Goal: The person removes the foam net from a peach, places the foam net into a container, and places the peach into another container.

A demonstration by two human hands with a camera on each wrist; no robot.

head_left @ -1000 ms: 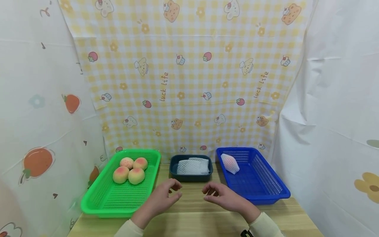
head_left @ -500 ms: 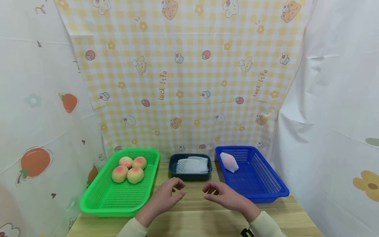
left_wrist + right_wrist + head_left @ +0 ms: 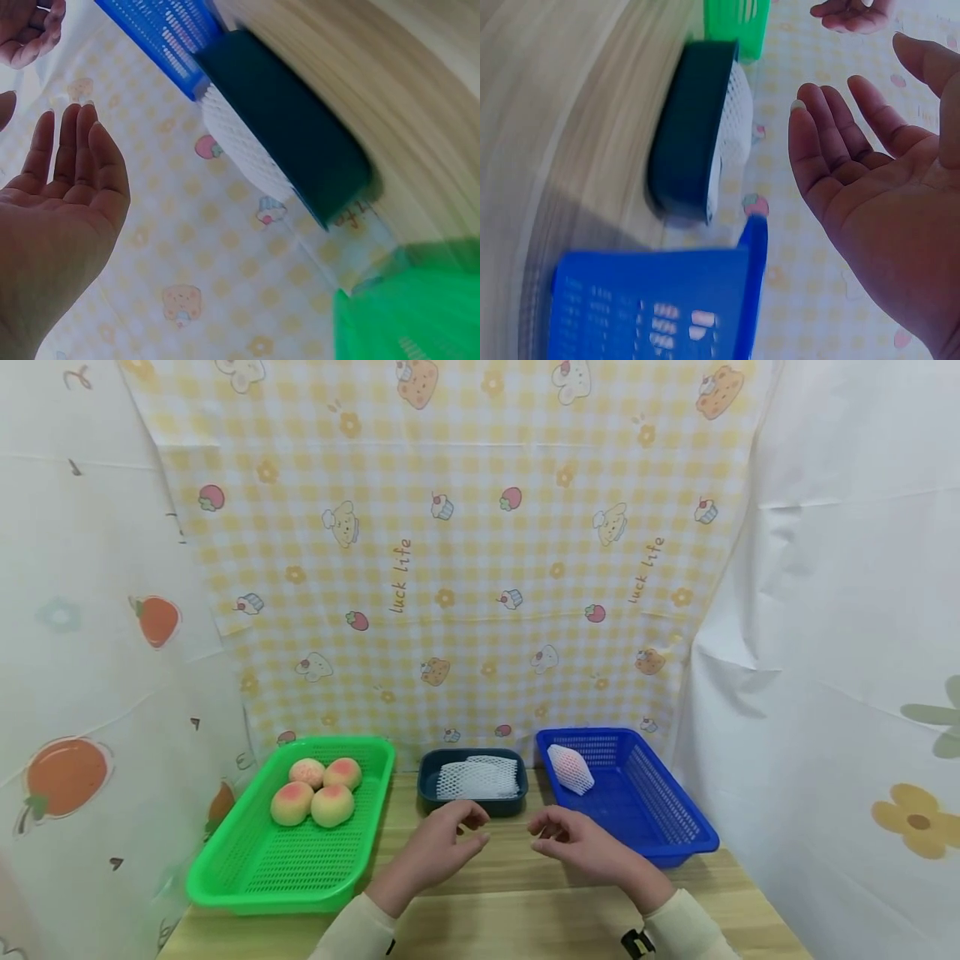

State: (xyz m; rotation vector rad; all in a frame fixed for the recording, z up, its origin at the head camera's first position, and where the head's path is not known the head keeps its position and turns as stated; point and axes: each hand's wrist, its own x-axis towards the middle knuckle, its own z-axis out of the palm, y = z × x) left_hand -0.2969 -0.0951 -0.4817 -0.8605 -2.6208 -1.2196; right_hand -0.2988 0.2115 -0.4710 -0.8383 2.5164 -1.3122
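My left hand (image 3: 444, 845) hovers over the table in front of the dark teal tray (image 3: 472, 807), fingers loosely bent and nothing in them. Facing it across a small gap is my right hand (image 3: 576, 843), also relaxed and holding nothing. White foam net sleeves (image 3: 477, 779) lie flat in the tray. Several peaches (image 3: 332, 806) sit together in the green basket (image 3: 285, 893) on the left. On the right, the blue basket (image 3: 645, 827) holds one peach in a foam net (image 3: 572, 769). Both wrist views show the palms with slightly curved fingers.
The wooden table (image 3: 495, 910) carries the three containers in a row. A yellow checked cloth (image 3: 435, 568) hangs right behind them. White printed sheets (image 3: 817, 635) enclose the left and right sides.
My left hand has moved right, closer to my right hand. The head view has shifted slightly, so the baskets and tray appear further left. Their contents look the same.
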